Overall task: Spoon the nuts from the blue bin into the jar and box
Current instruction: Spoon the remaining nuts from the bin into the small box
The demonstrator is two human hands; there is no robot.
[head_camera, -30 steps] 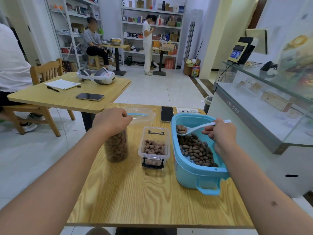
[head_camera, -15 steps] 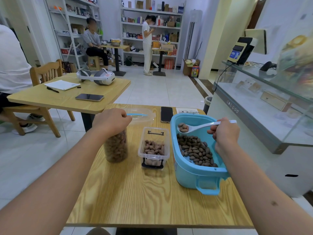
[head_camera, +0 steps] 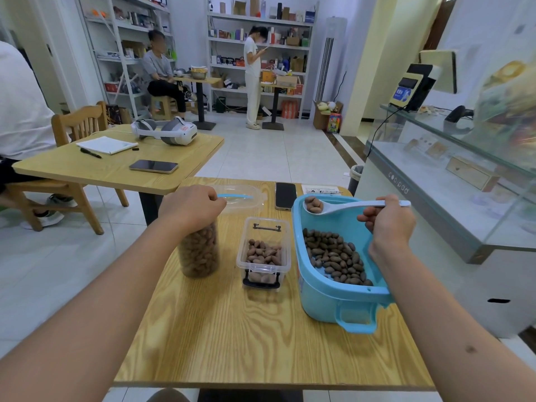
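Observation:
A blue bin [head_camera: 327,297] with brown nuts [head_camera: 333,256] stands on the right of the wooden table [head_camera: 232,343]. My right hand [head_camera: 388,221] grips the handle of a white spoon [head_camera: 348,206], held level above the bin's far end with a few nuts in its bowl. A clear jar [head_camera: 198,250], nearly full of nuts, stands at the left. My left hand [head_camera: 191,207] grips its top and covers the opening. Between jar and bin sits a small clear box [head_camera: 265,253], open, partly filled with nuts.
A clear lid [head_camera: 240,195] with a blue strip and a black phone [head_camera: 285,195] lie at the table's far edge. Another table [head_camera: 87,172] with a headset, notebook and phone stands at the left. A glass counter [head_camera: 435,198] runs along the right. People are farther back.
My right hand has lifted the loaded spoon out of the nuts, up above the bin's far end. My left hand has stayed on the jar.

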